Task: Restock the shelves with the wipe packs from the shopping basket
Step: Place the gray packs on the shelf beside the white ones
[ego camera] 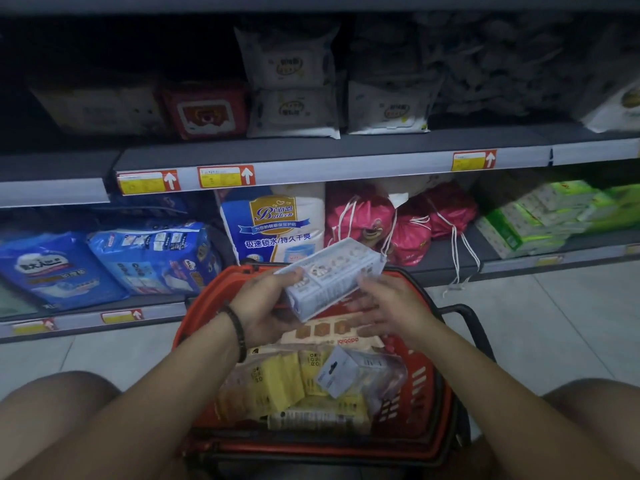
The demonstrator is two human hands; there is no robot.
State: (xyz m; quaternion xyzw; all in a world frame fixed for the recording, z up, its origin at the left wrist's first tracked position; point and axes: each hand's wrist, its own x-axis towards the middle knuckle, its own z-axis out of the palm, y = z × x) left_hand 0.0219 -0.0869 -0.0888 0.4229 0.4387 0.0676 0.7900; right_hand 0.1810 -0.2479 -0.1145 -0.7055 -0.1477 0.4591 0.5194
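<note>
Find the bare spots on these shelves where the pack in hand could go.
Upper shelf: bare front strip right of the white wipe pack, before the dark packs. Lower shelf: a gap between the pink drawstring bags and green packs. Crowded: the red basket.

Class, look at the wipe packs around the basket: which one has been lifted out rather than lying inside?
The pale blue-white pack, gripped by the left hand above the red basket. The yellow packs and the beige pack lie inside it.

A shop: price-tagged shelves (pixel 332 168) of packaged goods.
</note>
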